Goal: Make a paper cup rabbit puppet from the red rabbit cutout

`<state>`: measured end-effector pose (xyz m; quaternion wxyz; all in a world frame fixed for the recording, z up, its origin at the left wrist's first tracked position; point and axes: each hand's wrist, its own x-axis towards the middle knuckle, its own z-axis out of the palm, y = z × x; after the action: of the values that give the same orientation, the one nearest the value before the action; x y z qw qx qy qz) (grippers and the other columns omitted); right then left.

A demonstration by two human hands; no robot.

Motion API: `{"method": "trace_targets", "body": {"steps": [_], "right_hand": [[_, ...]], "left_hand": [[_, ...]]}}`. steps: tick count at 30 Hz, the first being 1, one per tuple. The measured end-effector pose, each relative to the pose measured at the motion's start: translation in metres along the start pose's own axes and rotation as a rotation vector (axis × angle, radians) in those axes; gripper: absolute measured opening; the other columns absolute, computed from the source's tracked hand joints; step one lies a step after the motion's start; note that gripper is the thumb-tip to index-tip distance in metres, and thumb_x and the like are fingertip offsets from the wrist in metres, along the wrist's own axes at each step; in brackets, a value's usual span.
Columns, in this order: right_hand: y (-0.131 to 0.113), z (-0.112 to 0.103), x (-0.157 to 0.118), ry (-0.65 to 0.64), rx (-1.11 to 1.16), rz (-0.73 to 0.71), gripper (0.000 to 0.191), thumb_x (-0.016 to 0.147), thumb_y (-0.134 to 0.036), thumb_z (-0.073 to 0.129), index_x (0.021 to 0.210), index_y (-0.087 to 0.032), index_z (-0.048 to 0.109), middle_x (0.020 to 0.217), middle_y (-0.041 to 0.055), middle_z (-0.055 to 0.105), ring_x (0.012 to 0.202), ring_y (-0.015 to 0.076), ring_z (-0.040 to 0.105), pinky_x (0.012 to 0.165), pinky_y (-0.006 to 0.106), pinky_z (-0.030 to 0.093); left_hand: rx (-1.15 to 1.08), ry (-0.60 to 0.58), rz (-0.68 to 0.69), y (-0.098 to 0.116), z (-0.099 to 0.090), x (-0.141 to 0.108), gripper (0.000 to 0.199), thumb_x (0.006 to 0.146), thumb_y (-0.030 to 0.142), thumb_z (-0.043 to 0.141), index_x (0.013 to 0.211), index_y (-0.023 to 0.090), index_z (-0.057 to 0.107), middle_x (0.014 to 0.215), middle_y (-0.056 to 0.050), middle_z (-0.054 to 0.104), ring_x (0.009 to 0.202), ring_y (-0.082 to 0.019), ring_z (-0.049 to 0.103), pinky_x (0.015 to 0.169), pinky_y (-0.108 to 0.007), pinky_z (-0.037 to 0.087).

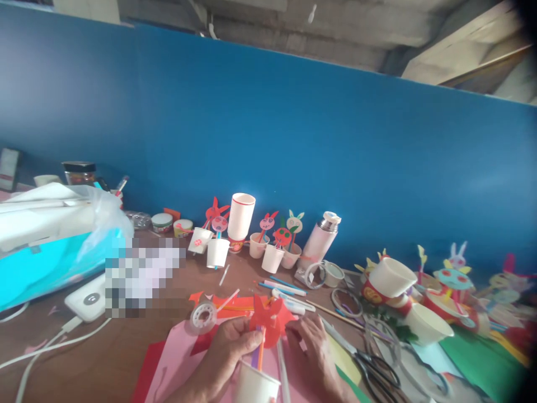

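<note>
Pinched between thumb and fingers of my left hand (pixel 230 350) is a red paper cutout (pixel 272 330) with pointed ears, fixed to an orange and purple strip (pixel 260 357). The strip's lower end goes down into a white paper cup (pixel 257 387) at the bottom edge of the view. My right hand (pixel 312 350) lies just right of the cutout, its fingers bent inward near the red paper; what its fingertips hold, if anything, is hidden. Pink paper (pixel 176 358) is spread under both hands. A roll of clear tape (pixel 203 317) sits beyond my left hand.
Black-handled scissors (pixel 373 366) lie right of my right hand, near loose tape rolls (pixel 346 302). Several cups with paper animals (pixel 218 252) stand along the blue wall (pixel 268 123), beside a pink flask (pixel 319 240). At left are a power bank (pixel 88 299) and its white cable (pixel 50 347).
</note>
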<state>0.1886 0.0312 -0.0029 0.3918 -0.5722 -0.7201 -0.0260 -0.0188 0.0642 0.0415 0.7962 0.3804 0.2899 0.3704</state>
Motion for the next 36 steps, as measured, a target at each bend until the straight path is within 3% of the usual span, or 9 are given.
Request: {"method": "trace_targets", "body": {"steps": [5, 9, 12, 16, 32, 36], "right_hand": [[0.005, 0.004, -0.002, -0.017, -0.049, -0.015, 0.018, 0.091, -0.016, 0.050, 0.077, -0.023, 0.058, 0.071, 0.0006, 0.065, 0.068, 0.0202, 0.058, 0.072, 0.034, 0.037], [0.010, 0.006, -0.004, -0.022, -0.049, -0.036, 0.015, 0.090, -0.018, 0.053, 0.078, -0.024, 0.059, 0.072, -0.0001, 0.066, 0.071, 0.0209, 0.058, 0.072, 0.032, 0.038], [0.004, 0.006, -0.003, -0.008, -0.041, -0.015, 0.018, 0.092, -0.020, 0.052, 0.076, -0.024, 0.060, 0.071, -0.0004, 0.065, 0.070, 0.0209, 0.058, 0.072, 0.032, 0.038], [-0.009, 0.005, 0.001, 0.007, -0.054, -0.023, 0.019, 0.090, -0.019, 0.053, 0.074, -0.024, 0.061, 0.069, -0.0002, 0.066, 0.068, 0.0205, 0.058, 0.070, 0.031, 0.038], [0.000, 0.009, 0.006, -0.045, -0.107, -0.147, 0.017, 0.088, -0.013, 0.051, 0.078, -0.024, 0.061, 0.065, -0.0022, 0.067, 0.059, 0.0181, 0.059, 0.068, 0.031, 0.037], [-0.002, -0.006, 0.026, -0.046, -0.017, -0.245, 0.013, 0.088, -0.014, 0.055, 0.086, -0.025, 0.060, 0.072, -0.0020, 0.070, 0.062, 0.0183, 0.061, 0.066, 0.030, 0.039]], "left_hand": [[0.012, -0.013, 0.042, 0.003, -0.004, 0.002, 0.035, 0.064, 0.042, 0.080, 0.073, 0.012, 0.065, 0.061, 0.000, 0.056, 0.053, -0.007, 0.042, 0.053, -0.021, 0.025], [-0.058, -0.043, 0.038, 0.014, -0.003, -0.002, 0.028, 0.064, 0.035, 0.080, 0.067, 0.014, 0.063, 0.057, 0.001, 0.057, 0.051, -0.007, 0.043, 0.053, -0.021, 0.028], [-0.075, -0.064, 0.061, 0.021, 0.000, -0.007, 0.023, 0.063, 0.031, 0.080, 0.068, 0.014, 0.065, 0.061, 0.000, 0.061, 0.056, -0.009, 0.050, 0.062, -0.022, 0.037], [-0.065, -0.055, 0.064, 0.025, -0.002, -0.010, 0.020, 0.067, 0.030, 0.077, 0.069, 0.013, 0.067, 0.058, 0.001, 0.060, 0.053, -0.008, 0.048, 0.066, -0.024, 0.039], [-0.147, -0.071, -0.028, 0.013, -0.017, -0.003, 0.021, 0.060, 0.029, 0.078, 0.068, 0.013, 0.066, 0.057, -0.001, 0.062, 0.050, -0.010, 0.056, 0.050, -0.020, 0.032], [-0.218, -0.088, -0.007, 0.004, -0.022, 0.001, 0.017, 0.063, 0.027, 0.075, 0.069, 0.013, 0.067, 0.058, -0.001, 0.064, 0.051, -0.010, 0.056, 0.054, -0.021, 0.036]]}}
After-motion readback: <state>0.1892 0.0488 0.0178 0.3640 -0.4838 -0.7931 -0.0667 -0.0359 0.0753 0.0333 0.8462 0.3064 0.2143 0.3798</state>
